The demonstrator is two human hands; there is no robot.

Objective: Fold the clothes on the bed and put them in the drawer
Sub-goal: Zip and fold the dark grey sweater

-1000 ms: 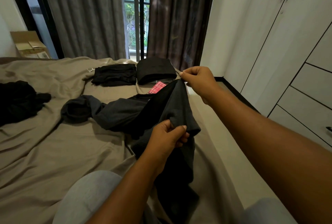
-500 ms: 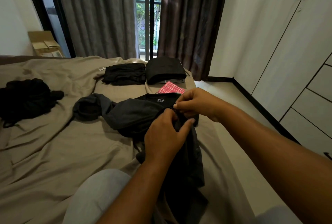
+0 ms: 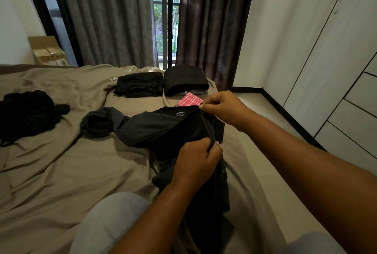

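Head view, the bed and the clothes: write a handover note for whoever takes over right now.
Hands: the left grip and the right grip each pinch the same edge of the dark garment, which lies partly on the bed.
Done: a flat folded black pile, a thicker folded black bundle and a pink checked cloth sit at the far end.
Left: fold this garment and the black heap on the left, then put everything in the drawers, which are closed.
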